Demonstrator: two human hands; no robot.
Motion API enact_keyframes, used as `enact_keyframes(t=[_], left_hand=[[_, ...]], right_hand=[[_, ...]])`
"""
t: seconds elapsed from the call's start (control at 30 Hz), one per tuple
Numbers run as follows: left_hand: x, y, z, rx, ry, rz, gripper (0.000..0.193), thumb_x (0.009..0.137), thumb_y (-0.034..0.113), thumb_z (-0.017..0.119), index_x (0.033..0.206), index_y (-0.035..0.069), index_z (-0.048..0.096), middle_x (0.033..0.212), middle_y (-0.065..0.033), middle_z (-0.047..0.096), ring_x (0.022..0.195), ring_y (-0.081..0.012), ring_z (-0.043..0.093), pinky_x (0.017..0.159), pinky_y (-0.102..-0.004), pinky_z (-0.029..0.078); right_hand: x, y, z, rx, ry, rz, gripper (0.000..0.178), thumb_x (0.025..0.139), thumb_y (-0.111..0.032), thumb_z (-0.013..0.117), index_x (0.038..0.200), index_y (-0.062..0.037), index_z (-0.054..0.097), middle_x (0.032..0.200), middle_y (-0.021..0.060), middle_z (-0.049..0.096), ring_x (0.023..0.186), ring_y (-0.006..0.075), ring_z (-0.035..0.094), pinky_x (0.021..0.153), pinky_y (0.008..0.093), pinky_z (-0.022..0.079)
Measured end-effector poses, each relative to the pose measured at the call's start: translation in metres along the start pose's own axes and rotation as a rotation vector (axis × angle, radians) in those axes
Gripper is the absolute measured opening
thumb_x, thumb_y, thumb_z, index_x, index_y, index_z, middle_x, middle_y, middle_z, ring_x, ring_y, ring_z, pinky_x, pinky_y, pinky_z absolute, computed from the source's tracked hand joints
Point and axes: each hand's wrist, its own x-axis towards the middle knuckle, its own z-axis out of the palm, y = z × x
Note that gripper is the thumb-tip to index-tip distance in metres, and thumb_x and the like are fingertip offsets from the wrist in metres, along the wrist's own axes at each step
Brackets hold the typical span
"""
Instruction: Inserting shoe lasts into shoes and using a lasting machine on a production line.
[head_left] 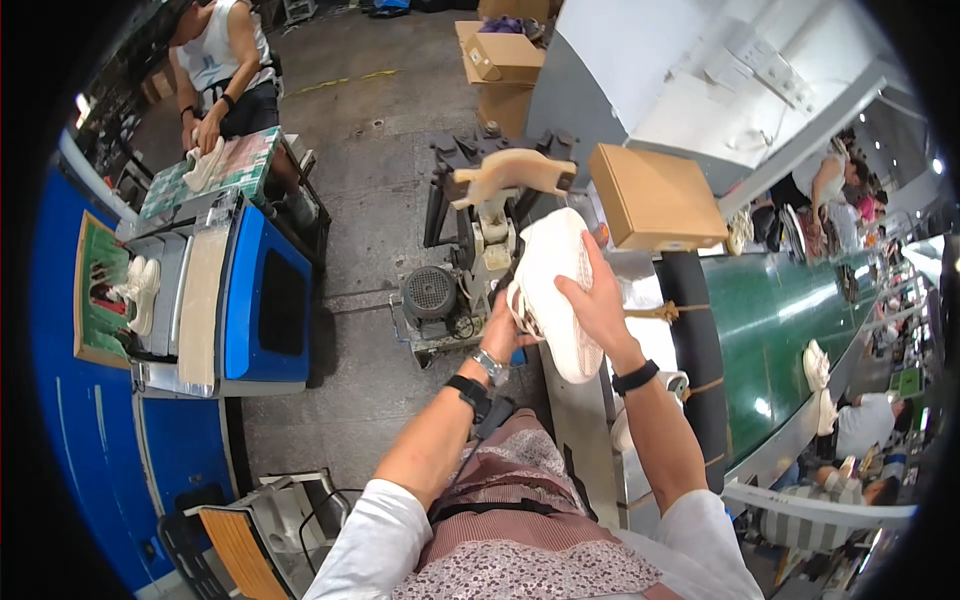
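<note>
A white sneaker [560,290] is held up in front of me between both hands, its pale sole turned toward me. My right hand [598,305] grips it from the right, thumb laid across the sole. On the other side, my left hand [503,328] is closed around the shoe's upper near the laces; part of its fingers is hidden behind the shoe. Just beyond the shoe stands a floor machine [490,225] with a curved tan pad [515,175] on top and a motor [430,291] at its side.
A cardboard box [655,197] sits to the right, by a green conveyor belt [760,330] carrying white shoes [816,365]. At left, a blue machine [268,300] has white shoes [142,295] in its tray. Beyond it, a seated person [225,70] handles another white shoe [203,165].
</note>
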Motion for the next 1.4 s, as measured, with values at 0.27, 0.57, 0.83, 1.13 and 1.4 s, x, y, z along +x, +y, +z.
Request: enact_keyframes(t=[0.27,0.57,0.83,1.13,1.4], left_hand=[[0.014,-0.029,0.012,-0.578,-0.001,-0.060,0.054,0.104,0.045,0.039,0.140,0.005,0.046,0.139,-0.0117,0.054,0.125,-0.0269,0.054,0.107,-0.0415,0.043],[-0.054,-0.054,-0.018,-0.195,-0.024,-0.316,0.046,0.100,0.030,0.038,0.136,0.002,0.047,0.125,-0.0123,0.063,0.112,-0.0235,0.064,0.095,-0.0396,0.053],[-0.036,-0.002,0.046,-0.592,-0.105,-0.075,0.077,0.097,0.064,0.042,0.149,0.008,0.035,0.143,-0.0116,0.050,0.126,-0.0262,0.053,0.104,-0.0417,0.045],[-0.042,-0.020,0.051,-0.393,-0.088,-0.008,0.078,0.097,0.063,0.043,0.146,0.003,0.037,0.142,-0.0112,0.050,0.126,-0.0259,0.051,0.108,-0.0382,0.042],[-0.078,-0.021,-0.004,-0.152,-0.233,-0.083,0.079,0.098,0.065,0.033,0.151,0.006,0.030,0.150,-0.0145,0.041,0.134,-0.0312,0.044,0.111,-0.0431,0.037]], right_hand=[[0.019,-0.073,0.025,-0.713,-0.152,-0.049,0.087,0.075,-0.030,0.068,0.151,-0.0080,0.031,0.112,0.0243,0.052,0.092,0.0444,0.062,0.077,0.0482,0.053],[-0.030,-0.055,0.020,-0.583,-0.016,-0.120,0.087,0.077,-0.030,0.071,0.151,-0.0099,0.030,0.123,0.0232,0.046,0.100,0.0415,0.061,0.074,0.0467,0.054],[-0.040,-0.049,0.026,-0.493,0.055,-0.174,0.087,0.077,-0.028,0.072,0.150,-0.0058,0.031,0.126,0.0257,0.047,0.102,0.0430,0.059,0.076,0.0472,0.053],[-0.056,-0.049,0.020,-0.455,0.235,-0.171,0.089,0.077,-0.033,0.072,0.149,-0.0043,0.030,0.131,0.0260,0.046,0.105,0.0430,0.059,0.080,0.0468,0.054],[-0.113,-0.057,0.017,-0.168,0.295,-0.139,0.089,0.086,-0.033,0.069,0.152,-0.0010,0.019,0.132,0.0216,0.051,0.109,0.0372,0.061,0.087,0.0396,0.053]])
